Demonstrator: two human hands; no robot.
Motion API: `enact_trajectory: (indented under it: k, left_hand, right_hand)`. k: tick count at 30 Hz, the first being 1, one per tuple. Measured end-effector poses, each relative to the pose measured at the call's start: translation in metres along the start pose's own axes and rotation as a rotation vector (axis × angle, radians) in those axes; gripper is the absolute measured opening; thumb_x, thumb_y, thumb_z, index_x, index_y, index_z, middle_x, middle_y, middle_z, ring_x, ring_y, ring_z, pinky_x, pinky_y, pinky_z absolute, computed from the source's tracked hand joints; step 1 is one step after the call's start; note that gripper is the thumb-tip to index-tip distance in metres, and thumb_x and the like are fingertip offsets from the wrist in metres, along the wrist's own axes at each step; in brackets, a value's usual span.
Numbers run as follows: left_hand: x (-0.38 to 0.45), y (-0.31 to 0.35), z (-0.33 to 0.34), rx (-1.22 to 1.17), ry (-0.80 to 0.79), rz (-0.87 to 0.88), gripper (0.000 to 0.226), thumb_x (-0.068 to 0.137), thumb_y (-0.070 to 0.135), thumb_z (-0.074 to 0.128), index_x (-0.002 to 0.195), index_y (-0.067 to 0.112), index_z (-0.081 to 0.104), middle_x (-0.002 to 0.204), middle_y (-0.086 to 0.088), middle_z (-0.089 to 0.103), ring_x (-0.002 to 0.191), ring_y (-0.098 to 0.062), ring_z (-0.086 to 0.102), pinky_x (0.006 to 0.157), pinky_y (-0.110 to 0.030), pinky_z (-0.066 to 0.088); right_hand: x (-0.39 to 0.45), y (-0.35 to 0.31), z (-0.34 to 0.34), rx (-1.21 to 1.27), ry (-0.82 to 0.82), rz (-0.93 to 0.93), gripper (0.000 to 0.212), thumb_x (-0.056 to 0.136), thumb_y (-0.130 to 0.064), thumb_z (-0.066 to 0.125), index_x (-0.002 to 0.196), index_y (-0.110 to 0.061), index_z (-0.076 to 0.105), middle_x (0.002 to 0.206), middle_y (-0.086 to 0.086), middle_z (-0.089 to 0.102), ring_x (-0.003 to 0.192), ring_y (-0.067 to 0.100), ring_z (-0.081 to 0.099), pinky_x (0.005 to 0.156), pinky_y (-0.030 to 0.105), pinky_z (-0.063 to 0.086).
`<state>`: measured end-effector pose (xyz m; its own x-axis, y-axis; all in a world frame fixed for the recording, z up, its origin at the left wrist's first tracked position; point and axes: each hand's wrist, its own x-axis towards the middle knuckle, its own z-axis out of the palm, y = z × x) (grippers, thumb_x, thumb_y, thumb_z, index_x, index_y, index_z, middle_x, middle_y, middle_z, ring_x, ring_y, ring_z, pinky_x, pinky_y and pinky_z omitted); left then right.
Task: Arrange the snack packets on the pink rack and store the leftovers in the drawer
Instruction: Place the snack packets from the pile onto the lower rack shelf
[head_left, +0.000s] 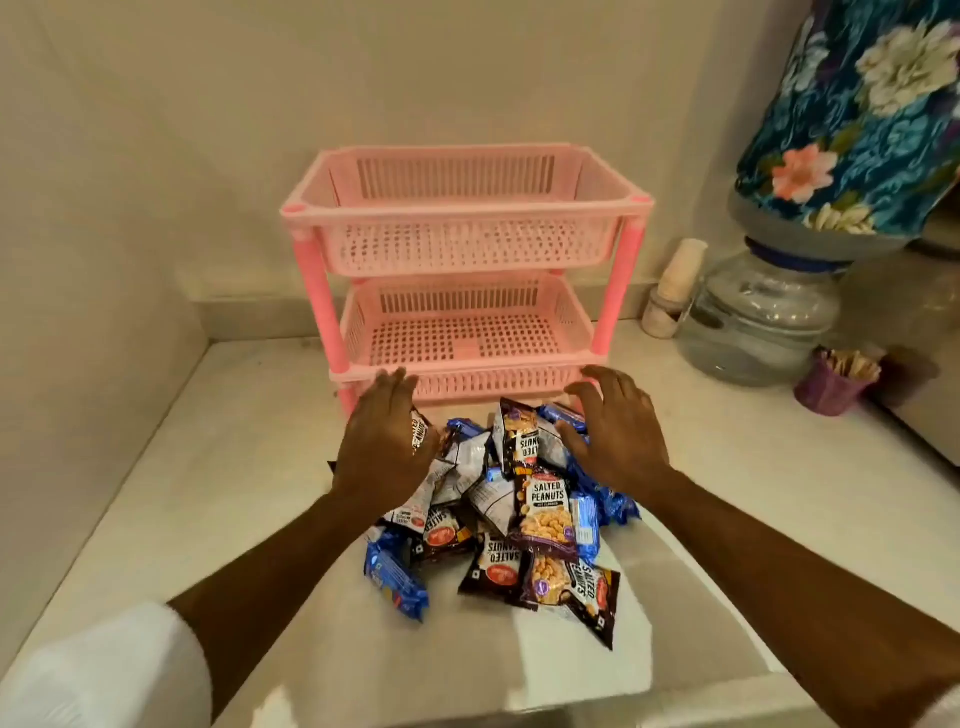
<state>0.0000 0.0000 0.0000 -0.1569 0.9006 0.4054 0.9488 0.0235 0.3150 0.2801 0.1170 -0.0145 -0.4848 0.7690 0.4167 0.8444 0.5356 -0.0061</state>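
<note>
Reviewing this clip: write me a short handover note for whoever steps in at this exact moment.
Left hand: open, fingers spread over the pile's left side.
Right hand: open, over its right side; neither plainly grips anything.
Heap of dark salted-peanut packets and blue wrappers: on the white counter, just in front of the pink plastic tiered rack.
Done: nothing; visible baskets hold no packets.
Left: fill the rack, then put leftovers in the drawer, which is not in view.

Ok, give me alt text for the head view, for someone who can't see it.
Both hands, left hand and right hand, rest open on a pile of snack packets on a white counter. Behind stands a pink rack, its visible tiers empty; a water dispenser stands right.
</note>
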Motion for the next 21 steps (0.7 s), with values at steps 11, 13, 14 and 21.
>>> enact_trajectory:
  k: [11, 13, 14, 21]
  left_hand:
    - [0.0, 0.043, 0.082, -0.396, -0.336, -0.313, 0.054, 0.092, 0.045, 0.058, 0.136, 0.014, 0.048, 0.134, -0.007, 0.051, 0.124, -0.024, 0.05, 0.102, -0.038, 0.044]
    - [0.007, 0.053, 0.094, -0.396, -0.338, -0.33, 0.051, 0.091, 0.045, 0.059, 0.133, 0.016, 0.051, 0.128, -0.006, 0.056, 0.12, -0.024, 0.053, 0.097, -0.038, 0.046]
    - [0.012, 0.058, 0.101, -0.391, -0.344, -0.331, 0.048, 0.091, 0.046, 0.059, 0.128, 0.017, 0.054, 0.124, -0.005, 0.059, 0.116, -0.024, 0.055, 0.094, -0.037, 0.047]
    - [0.047, 0.068, 0.13, -0.128, -0.42, -0.37, 0.049, 0.087, 0.059, 0.049, 0.108, 0.015, 0.051, 0.111, -0.009, 0.059, 0.112, -0.036, 0.049, 0.095, -0.049, 0.042]
  right_hand:
    - [-0.07, 0.032, 0.05, 0.291, -0.252, 0.3, 0.047, 0.09, -0.044, 0.064, 0.127, -0.016, 0.057, 0.12, 0.007, 0.056, 0.108, 0.027, 0.059, 0.076, 0.035, 0.048]
    - [-0.071, 0.035, 0.054, 0.339, -0.274, 0.319, 0.051, 0.091, -0.048, 0.062, 0.13, -0.016, 0.055, 0.121, 0.006, 0.058, 0.108, 0.025, 0.059, 0.077, 0.032, 0.046]
    - [-0.072, 0.037, 0.055, 0.359, -0.283, 0.329, 0.053, 0.091, -0.05, 0.061, 0.131, -0.017, 0.055, 0.121, 0.005, 0.06, 0.109, 0.024, 0.059, 0.078, 0.032, 0.045]
    - [-0.075, 0.046, 0.071, 0.464, -0.278, 0.393, 0.067, 0.086, -0.067, 0.057, 0.133, -0.02, 0.054, 0.12, 0.002, 0.06, 0.106, 0.02, 0.06, 0.081, 0.035, 0.053]
